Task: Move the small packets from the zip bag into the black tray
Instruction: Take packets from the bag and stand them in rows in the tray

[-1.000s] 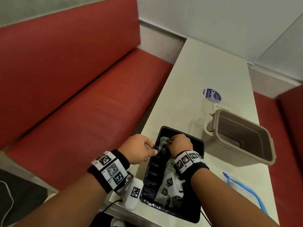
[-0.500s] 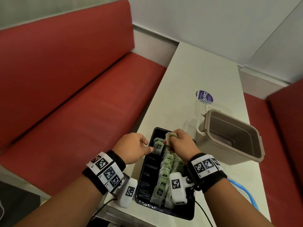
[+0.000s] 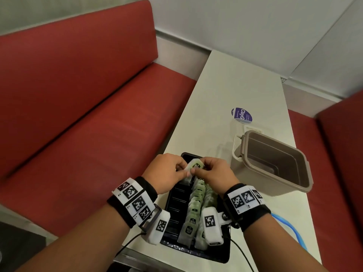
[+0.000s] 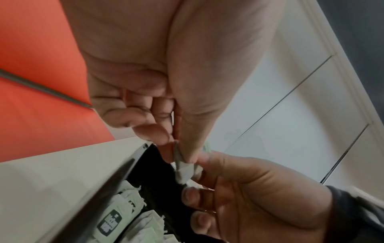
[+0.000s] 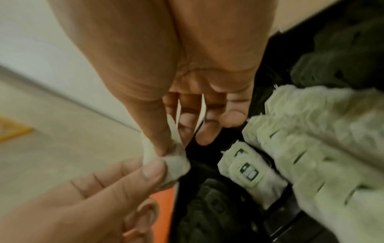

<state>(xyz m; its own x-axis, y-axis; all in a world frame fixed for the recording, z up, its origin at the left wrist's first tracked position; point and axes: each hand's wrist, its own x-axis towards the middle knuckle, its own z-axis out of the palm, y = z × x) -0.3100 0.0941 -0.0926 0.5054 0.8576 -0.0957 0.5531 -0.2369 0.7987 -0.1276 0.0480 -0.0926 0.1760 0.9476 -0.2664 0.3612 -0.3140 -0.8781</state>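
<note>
Both hands meet over the far end of a black tray [image 3: 198, 250] that sits at the near edge of a pale tabletop [image 3: 225, 91], and together they pinch one small pale-green packet [image 3: 194, 167]. The left hand [image 3: 167, 171] grips it between thumb and forefinger with the other fingers curled; the right hand [image 3: 213, 174] pinches the same packet from the other side. The wrist views show the paper creased between the two thumbs – possibly more than one packet stuck together, though blur makes that hard to tell.

Below the hands, a long overlapping row of packets [image 3: 196, 201] already fills the middle and right of the tray, while the ribbed lane along its left side shows bare. The zip bag itself is not clearly in view; a blue strip [image 3: 290, 228] at the right edge of the tabletop may be part of it. An open taupe container [image 3: 275, 163] stands just right of the tray, beyond it a round blue sticker [image 3: 242, 114].

The step in hand looks like seating or separating this packet at the head of the row; next it needs lowering into line and releasing.

Half a second earlier the right hand alone held a packet up while the left touched the row – now both hands share the one packet
</note>
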